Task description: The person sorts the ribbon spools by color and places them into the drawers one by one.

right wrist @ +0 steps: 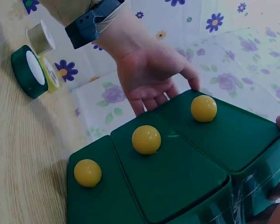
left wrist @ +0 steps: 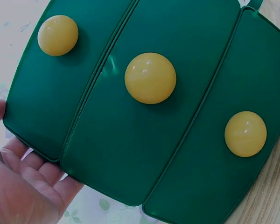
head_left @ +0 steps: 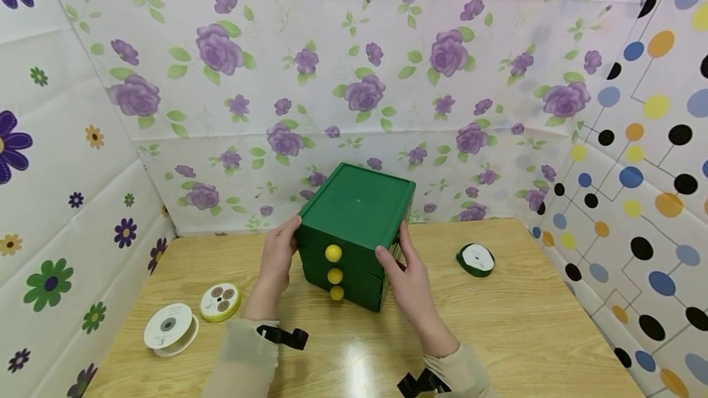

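One green box, three drawers, three yellow knobs: one per drawer. One left hand, one right hand; two black wrist straps. Head view: three spools, i.e. one white spool, one yellow spool, one green spool. Right wrist view: three spools; can't tell if same green one.

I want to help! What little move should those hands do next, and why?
Maybe turn the green three-drawer box slightly so its yellow knobs face the person squarely: its front is angled leftward, and the left hand and right hand hold its sides.
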Motion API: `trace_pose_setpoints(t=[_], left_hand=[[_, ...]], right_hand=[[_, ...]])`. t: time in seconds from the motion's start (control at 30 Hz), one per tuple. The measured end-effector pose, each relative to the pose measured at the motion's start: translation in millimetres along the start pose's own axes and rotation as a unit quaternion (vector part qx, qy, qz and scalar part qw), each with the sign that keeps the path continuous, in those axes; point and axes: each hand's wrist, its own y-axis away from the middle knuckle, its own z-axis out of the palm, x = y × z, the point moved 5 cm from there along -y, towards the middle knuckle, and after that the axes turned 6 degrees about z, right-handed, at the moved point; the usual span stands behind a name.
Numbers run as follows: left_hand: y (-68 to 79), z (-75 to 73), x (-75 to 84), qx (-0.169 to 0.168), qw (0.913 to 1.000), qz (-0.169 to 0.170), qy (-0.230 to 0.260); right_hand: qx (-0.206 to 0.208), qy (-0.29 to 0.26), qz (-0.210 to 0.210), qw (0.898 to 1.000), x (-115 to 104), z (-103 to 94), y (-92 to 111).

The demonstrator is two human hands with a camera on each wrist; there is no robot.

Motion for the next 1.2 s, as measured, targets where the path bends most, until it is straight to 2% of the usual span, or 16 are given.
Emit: trace_pose_setpoints(t=[0.3,0.53,0.7,0.9,1.2], left_hand=[[5.0,0.7,2.3,0.014,0.9998,0.008,0.010],[15.3,0.0,5.0,0.023,0.9994,-0.019,0.018],[25.2,1.9,6.6,0.024,0.9988,-0.029,0.032],[35.3,11.2,5.3,0.021,0.9986,-0.020,0.044],[39.5,20.0,6.2,0.028,0.9977,0.012,0.060]], right_hand=[[-0.002,0.011,0.009,1.000,1.9,-11.2,-9.1],[-0.057,-0.036,0.027,0.997,1.4,-21.5,-18.7],[-0.068,-0.041,0.055,0.995,3.9,-30.3,-26.0],[-0.060,-0.051,0.074,0.994,7.8,-42.1,-34.5],[-0.061,-0.057,0.093,0.992,9.7,-48.6,-48.2]])
